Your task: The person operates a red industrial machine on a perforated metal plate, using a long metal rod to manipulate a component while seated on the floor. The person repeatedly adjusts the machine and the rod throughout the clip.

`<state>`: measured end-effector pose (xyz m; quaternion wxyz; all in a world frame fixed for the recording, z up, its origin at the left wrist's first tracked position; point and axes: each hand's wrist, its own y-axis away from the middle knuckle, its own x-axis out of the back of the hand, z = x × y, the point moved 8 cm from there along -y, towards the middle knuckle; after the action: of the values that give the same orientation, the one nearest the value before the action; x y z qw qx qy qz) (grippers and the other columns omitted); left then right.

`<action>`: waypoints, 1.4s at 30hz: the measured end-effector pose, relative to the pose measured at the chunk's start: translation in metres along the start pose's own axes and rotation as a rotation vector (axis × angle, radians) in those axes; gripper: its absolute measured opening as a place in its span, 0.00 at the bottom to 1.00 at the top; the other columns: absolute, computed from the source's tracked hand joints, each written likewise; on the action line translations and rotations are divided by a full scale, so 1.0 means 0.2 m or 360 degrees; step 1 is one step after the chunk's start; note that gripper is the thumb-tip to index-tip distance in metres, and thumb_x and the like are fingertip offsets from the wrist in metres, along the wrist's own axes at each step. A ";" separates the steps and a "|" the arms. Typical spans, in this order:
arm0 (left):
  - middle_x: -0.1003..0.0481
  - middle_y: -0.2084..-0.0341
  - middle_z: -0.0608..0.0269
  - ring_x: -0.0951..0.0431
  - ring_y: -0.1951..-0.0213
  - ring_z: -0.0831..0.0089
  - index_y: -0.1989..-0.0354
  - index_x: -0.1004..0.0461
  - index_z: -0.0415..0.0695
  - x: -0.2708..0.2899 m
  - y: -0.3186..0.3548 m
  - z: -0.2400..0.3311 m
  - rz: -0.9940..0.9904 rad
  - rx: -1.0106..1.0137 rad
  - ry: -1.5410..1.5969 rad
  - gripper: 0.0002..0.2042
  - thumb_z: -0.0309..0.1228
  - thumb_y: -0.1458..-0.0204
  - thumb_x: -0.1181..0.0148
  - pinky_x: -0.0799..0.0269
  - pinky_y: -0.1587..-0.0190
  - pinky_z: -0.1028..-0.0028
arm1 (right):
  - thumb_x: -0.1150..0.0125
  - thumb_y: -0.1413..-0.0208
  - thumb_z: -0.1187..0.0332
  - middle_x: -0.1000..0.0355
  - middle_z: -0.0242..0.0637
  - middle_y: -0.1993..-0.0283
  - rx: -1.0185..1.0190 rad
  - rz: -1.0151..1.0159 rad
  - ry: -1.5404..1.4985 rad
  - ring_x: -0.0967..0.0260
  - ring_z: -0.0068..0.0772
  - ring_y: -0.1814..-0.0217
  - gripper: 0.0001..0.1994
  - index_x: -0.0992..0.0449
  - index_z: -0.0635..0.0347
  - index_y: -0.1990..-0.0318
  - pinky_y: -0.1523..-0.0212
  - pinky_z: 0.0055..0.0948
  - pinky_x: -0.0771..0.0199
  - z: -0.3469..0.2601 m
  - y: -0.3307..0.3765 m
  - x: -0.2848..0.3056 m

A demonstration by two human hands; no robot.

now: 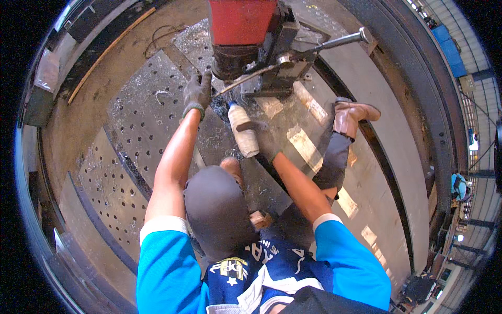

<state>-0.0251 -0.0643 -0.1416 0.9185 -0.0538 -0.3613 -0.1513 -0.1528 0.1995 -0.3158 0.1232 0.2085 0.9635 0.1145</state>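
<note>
My left hand (197, 94), in a grey work glove, is beside the machine's lower end. Its fingers point away from me, somewhat apart, and the tip of a thin metal lever (246, 79) comes up to its inner edge; whether the two touch is unclear. In my right hand (266, 140), also gloved, is a bottle (242, 133) wrapped in whitish material, with a blue tip at its far end. A dark gloved finger lies across its side. Ahead of me stands the red and black drilling machine (243, 23), its lower end just beyond my hands.
Metal shavings lie on the perforated steel plate (141, 99) at the left. A thicker bar handle (334, 42) juts right from the machine. Long dark slots run between the plates at the right. My bent knee (217, 212) and brown boot (355, 114) are close by.
</note>
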 end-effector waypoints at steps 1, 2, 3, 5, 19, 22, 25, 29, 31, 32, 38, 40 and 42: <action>0.18 0.51 0.38 0.20 0.45 0.39 0.48 0.17 0.43 0.00 0.00 0.01 0.0009 -0.0019 -0.0005 0.32 0.63 0.35 0.49 0.28 0.43 0.48 | 0.56 0.23 0.58 0.18 0.39 0.53 0.0067 -0.0067 0.0049 0.19 0.29 0.55 0.22 0.14 0.59 0.51 0.53 0.29 0.16 -0.07 0.04 -0.01; 0.18 0.53 0.38 0.19 0.46 0.39 0.51 0.18 0.42 0.00 0.00 0.02 0.0027 -0.0061 -0.0006 0.32 0.63 0.34 0.50 0.27 0.44 0.48 | 0.55 0.23 0.59 0.18 0.37 0.53 -0.0012 -0.0047 0.0050 0.20 0.29 0.55 0.20 0.15 0.58 0.50 0.53 0.31 0.16 -0.09 0.07 -0.01; 0.17 0.56 0.38 0.19 0.48 0.38 0.53 0.18 0.41 0.01 0.00 0.04 0.0046 -0.0104 -0.0007 0.32 0.63 0.34 0.50 0.27 0.45 0.48 | 0.54 0.24 0.60 0.19 0.35 0.53 0.0016 -0.0086 -0.0017 0.20 0.29 0.54 0.18 0.17 0.57 0.48 0.53 0.32 0.16 -0.12 0.08 -0.03; 0.17 0.54 0.38 0.19 0.47 0.38 0.52 0.18 0.41 0.00 -0.01 0.04 0.0035 -0.0092 -0.0051 0.31 0.61 0.33 0.50 0.27 0.44 0.48 | 0.52 0.24 0.60 0.18 0.35 0.54 0.0045 0.0057 0.0278 0.21 0.29 0.56 0.17 0.16 0.56 0.49 0.53 0.33 0.17 -0.14 0.07 0.00; 0.18 0.51 0.37 0.20 0.45 0.37 0.51 0.17 0.42 -0.02 -0.01 0.00 0.0091 -0.0053 -0.0024 0.31 0.61 0.33 0.51 0.28 0.43 0.47 | 0.53 0.24 0.66 0.19 0.34 0.51 -0.0289 -0.0045 -0.0094 0.20 0.29 0.52 0.14 0.18 0.55 0.46 0.50 0.34 0.16 -0.24 0.09 -0.11; 0.19 0.48 0.37 0.21 0.44 0.37 0.47 0.18 0.42 -0.06 -0.04 -0.03 -0.0038 -0.0010 -0.0042 0.31 0.61 0.33 0.50 0.28 0.41 0.48 | 0.53 0.24 0.64 0.20 0.35 0.46 -0.0272 -0.0113 0.0295 0.21 0.30 0.49 0.15 0.21 0.54 0.41 0.47 0.35 0.17 -0.25 0.10 -0.12; 0.20 0.45 0.36 0.21 0.41 0.38 0.43 0.18 0.43 -0.08 -0.07 -0.07 -0.0001 -0.0074 -0.0094 0.32 0.61 0.33 0.50 0.29 0.39 0.49 | 0.50 0.29 0.69 0.17 0.38 0.59 -0.0250 0.0093 -0.0145 0.21 0.30 0.65 0.16 0.11 0.57 0.56 0.60 0.31 0.17 -0.19 0.10 -0.09; 0.20 0.43 0.38 0.20 0.41 0.42 0.38 0.20 0.45 -0.11 -0.09 -0.16 0.0055 0.0017 -0.0098 0.32 0.60 0.34 0.46 0.28 0.38 0.52 | 0.47 0.30 0.65 0.17 0.36 0.61 -0.0159 0.0073 -0.0117 0.22 0.30 0.68 0.15 0.11 0.54 0.56 0.62 0.32 0.18 -0.08 0.03 -0.07; 0.19 0.43 0.40 0.17 0.45 0.44 0.35 0.21 0.45 -0.12 -0.08 -0.14 0.0062 -0.0115 0.0061 0.32 0.60 0.35 0.45 0.25 0.43 0.51 | 0.46 0.30 0.57 0.18 0.34 0.64 -0.0026 0.0094 -0.0190 0.23 0.29 0.70 0.17 0.12 0.54 0.58 0.64 0.33 0.18 -0.01 0.01 -0.05; 0.18 0.45 0.41 0.16 0.49 0.47 0.36 0.21 0.44 -0.14 -0.08 -0.12 0.0009 -0.0200 0.0024 0.32 0.59 0.35 0.45 0.24 0.46 0.52 | 0.47 0.29 0.59 0.19 0.34 0.61 -0.0010 0.0083 -0.0023 0.23 0.29 0.66 0.15 0.14 0.54 0.55 0.60 0.34 0.18 0.03 -0.01 -0.05; 0.16 0.51 0.47 0.18 0.58 0.56 0.40 0.20 0.39 -0.12 -0.07 -0.08 0.0040 -0.0101 0.0298 0.34 0.60 0.35 0.44 0.24 0.52 0.58 | 0.53 0.24 0.63 0.22 0.42 0.43 0.0568 0.0080 0.1495 0.26 0.35 0.42 0.15 0.23 0.58 0.42 0.39 0.43 0.25 -0.05 0.05 -0.05; 0.16 0.50 0.47 0.19 0.55 0.58 0.39 0.20 0.41 -0.15 -0.07 -0.13 -0.0049 0.0032 0.0284 0.33 0.60 0.34 0.44 0.24 0.50 0.59 | 0.55 0.23 0.61 0.22 0.41 0.41 0.0352 0.0102 0.1221 0.26 0.34 0.41 0.17 0.23 0.58 0.40 0.37 0.42 0.24 -0.04 0.04 -0.01; 0.17 0.47 0.45 0.18 0.49 0.53 0.40 0.19 0.45 -0.18 -0.08 -0.17 -0.0124 0.0139 0.0131 0.29 0.58 0.34 0.43 0.25 0.45 0.57 | 0.52 0.24 0.61 0.20 0.38 0.44 0.0244 0.0058 0.0376 0.24 0.35 0.44 0.16 0.22 0.57 0.41 0.41 0.41 0.21 -0.02 -0.01 -0.03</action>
<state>-0.0326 -0.0779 -0.1902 0.9274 0.0066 -0.3314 -0.1732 -0.1493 0.1952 -0.3107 -0.0095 0.2197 0.9732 0.0664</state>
